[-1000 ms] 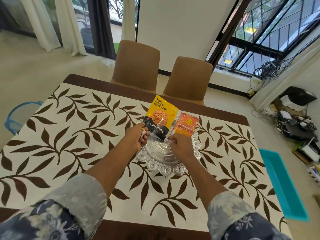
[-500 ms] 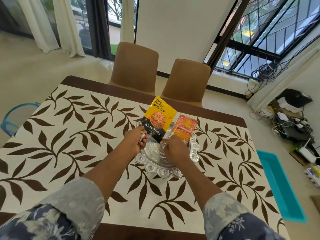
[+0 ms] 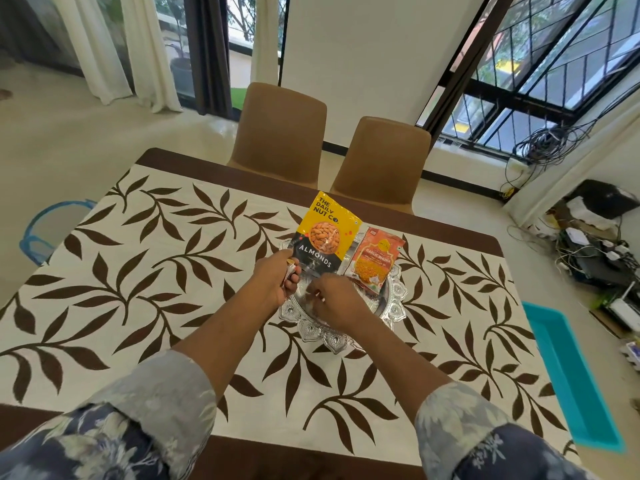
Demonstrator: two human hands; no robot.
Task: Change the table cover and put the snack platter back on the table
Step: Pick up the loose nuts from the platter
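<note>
Both packets lower on platter [image 3: 394, 306] vs before; L hand [image 3: 273, 282] fingers pinch almonds pack [image 3: 325, 237], R hand [image 3: 332, 301] fingers curled, grip unclear

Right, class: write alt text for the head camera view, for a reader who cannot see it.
Two hands, left and right, reach onto a silver platter holding an almond packet and an orange snack packet, on a leaf-print table cover. Two brown chairs stand behind.

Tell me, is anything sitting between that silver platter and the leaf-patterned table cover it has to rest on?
Nothing visible does. The platter already sits on the table cover, with both snack packets on it and the left hand and right hand at its near side.
</note>
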